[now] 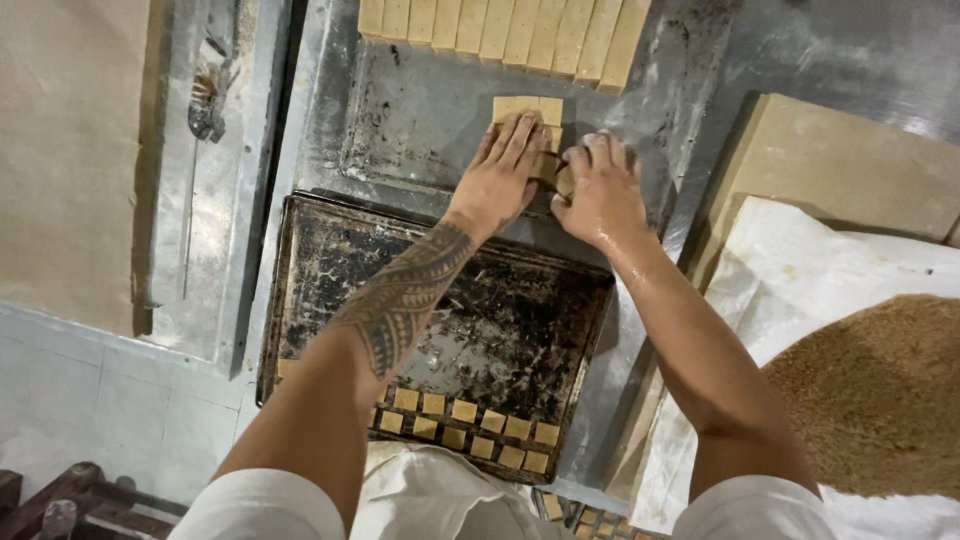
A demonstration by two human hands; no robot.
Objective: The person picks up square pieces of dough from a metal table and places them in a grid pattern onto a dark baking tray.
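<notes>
Work surface: a dull grey sheet-metal bench (420, 110), scuffed and dusted with flour, seen from directly above.

Item in hand: a small tan rectangular dough block (528, 108) lies on the bench at the far side of both hands, touching them. It shows one lengthwise score. Its long axis cannot be told, since the near end is covered.

Left hand (503, 170): flat, fingers spread and extended, pressing on the near part of the block. Right hand (600, 190): curled, fingers closed around a smaller tan piece (556, 175) just beside the block, touching the left hand. The left hand lies more squarely over the block; the right sits at its right edge.

Beyond the block, apart from it: a row of tan cut dough slabs (500, 30) side by side along the far edge.

Nearer the person: a blackened, worn rectangular baking tray (330, 260), bearing two rows of small tan dough squares (460, 420) at its near edge.

To the right: a white woven sack (800, 260) carrying a heap of brown crumbs (880, 390), partly overlying a beige flat board (840, 160).
</notes>
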